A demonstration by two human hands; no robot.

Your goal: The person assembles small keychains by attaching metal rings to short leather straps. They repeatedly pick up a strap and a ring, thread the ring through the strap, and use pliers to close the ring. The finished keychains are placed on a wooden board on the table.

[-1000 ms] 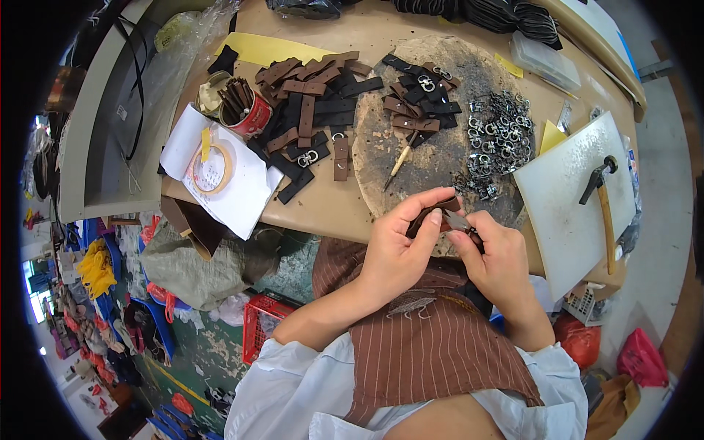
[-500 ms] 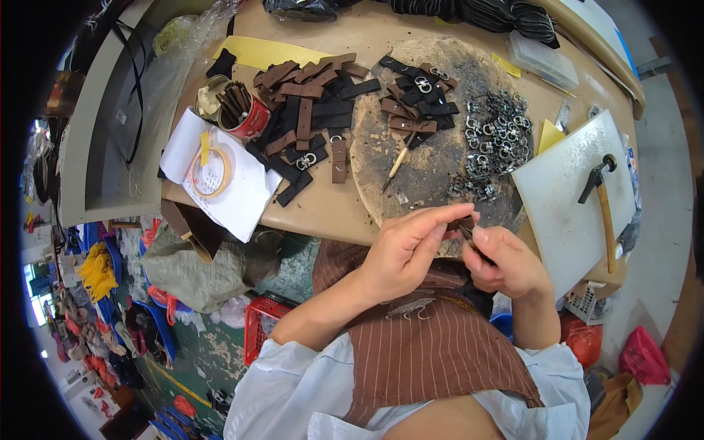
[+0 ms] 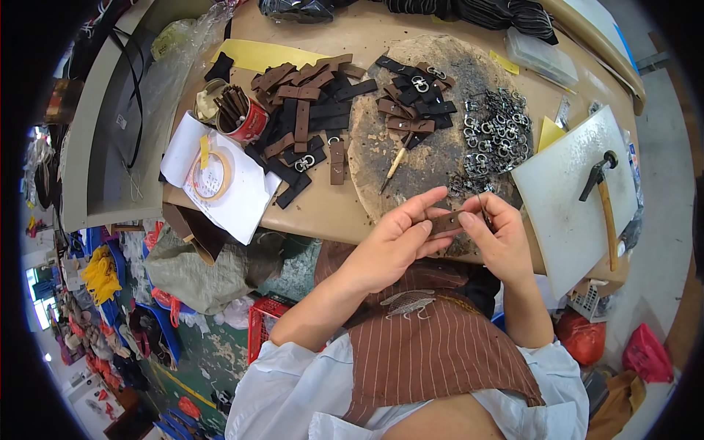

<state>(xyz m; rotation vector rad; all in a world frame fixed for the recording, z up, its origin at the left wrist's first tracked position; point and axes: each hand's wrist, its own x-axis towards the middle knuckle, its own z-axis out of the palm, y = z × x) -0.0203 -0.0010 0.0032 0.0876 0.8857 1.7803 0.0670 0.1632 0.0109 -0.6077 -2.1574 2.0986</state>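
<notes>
Left hand (image 3: 396, 246) and right hand (image 3: 504, 238) pinch a brown strap (image 3: 446, 222), metal fittings (image 3: 502, 132) at one o'clock; likely positioning it, needing steady alignment next.

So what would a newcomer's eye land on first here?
Probably the hands near the centre, with a short brown strap between them. Next come the shiny metal fittings heaped on the right side of the round, stained board, and the hammer on the white slab at right.
</notes>
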